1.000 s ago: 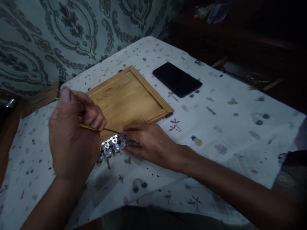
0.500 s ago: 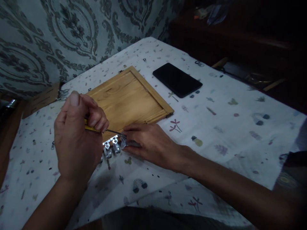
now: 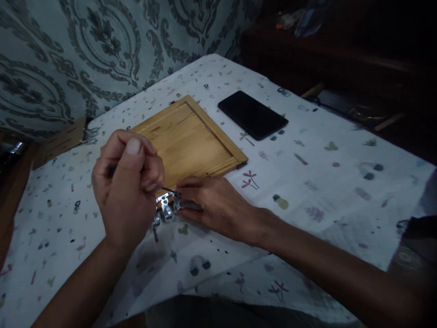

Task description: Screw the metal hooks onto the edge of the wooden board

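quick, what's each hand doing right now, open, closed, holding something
Left hand: closed, holding a thin-shafted tool.
Right hand: at one end of the metal hook strip; whether it grips it cannot be told.

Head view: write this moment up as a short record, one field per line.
Left hand: closed around a thin-shafted tool, handle hidden
Right hand: fingers at the hooks, grip unclear
Tool tip: beside the right fingertips
Hooks: metal, at the near edge of the board
Board: wooden, lying flat
Phone: black, right of the board
Cloth: white, printed
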### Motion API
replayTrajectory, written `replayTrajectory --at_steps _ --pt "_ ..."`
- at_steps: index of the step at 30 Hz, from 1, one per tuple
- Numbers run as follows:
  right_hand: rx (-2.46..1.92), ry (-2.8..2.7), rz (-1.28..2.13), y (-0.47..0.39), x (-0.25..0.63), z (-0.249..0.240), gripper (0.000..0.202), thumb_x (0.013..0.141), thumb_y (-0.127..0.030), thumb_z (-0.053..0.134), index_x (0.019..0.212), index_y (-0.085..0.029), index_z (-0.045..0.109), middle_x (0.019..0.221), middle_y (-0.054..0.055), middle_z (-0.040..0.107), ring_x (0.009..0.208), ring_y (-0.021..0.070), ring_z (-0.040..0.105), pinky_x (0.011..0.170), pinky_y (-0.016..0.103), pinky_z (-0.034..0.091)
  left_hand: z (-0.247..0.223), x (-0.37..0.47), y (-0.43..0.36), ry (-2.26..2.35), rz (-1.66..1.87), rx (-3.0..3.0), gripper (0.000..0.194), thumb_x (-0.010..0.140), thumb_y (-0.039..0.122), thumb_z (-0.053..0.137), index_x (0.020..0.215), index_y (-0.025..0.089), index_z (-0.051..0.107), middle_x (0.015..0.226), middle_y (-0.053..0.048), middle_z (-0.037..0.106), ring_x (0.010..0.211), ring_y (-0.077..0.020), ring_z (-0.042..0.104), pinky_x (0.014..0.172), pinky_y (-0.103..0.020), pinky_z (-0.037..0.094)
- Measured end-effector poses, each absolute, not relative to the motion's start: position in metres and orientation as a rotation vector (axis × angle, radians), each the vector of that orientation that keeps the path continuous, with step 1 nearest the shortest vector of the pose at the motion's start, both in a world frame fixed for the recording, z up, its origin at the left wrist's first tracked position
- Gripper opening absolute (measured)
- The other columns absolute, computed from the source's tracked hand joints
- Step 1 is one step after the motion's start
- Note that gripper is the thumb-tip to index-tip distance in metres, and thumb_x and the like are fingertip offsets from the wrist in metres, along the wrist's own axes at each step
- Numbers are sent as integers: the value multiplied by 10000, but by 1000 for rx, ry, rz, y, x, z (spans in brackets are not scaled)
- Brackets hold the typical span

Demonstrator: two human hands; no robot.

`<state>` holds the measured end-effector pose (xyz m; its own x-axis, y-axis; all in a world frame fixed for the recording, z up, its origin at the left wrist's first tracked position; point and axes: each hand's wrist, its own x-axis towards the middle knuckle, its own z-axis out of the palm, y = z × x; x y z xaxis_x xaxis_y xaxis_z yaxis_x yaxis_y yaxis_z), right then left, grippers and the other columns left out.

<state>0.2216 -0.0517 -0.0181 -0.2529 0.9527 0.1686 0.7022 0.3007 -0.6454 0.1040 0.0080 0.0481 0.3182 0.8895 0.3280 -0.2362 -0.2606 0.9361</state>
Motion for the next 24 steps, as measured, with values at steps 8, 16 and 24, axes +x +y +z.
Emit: replayTrajectory --at_steps 8,16,24 --pt "-1438 -2032 628 -53 223 -17 202 907 -284 670 1040 -147 738 1099 102 730 927 200 693 778 301 508 51 109 18 600 1116 1445 237 863 89 569 643 176 576 433 81 282 356 -42 171 372 -199 194" --pt "-1427 -2022 622 -52 222 -19 191 910 -285 668 1015 -143 739 1087 101 727 910 199 690 767 299 495 49 106 17 540 1055 1477 247 894 82 521 669 166 582 434 83 282 355 -40 183 369 -199 189" --pt "-1421 -2017 574 -53 222 -22 199 892 -282 691 1029 -143 734 1093 103 729 936 209 695 783 309 516 45 102 2 728 1256 1571 262 942 287 620 700 187 611 598 18 429 500 -89 393 461 -254 334"
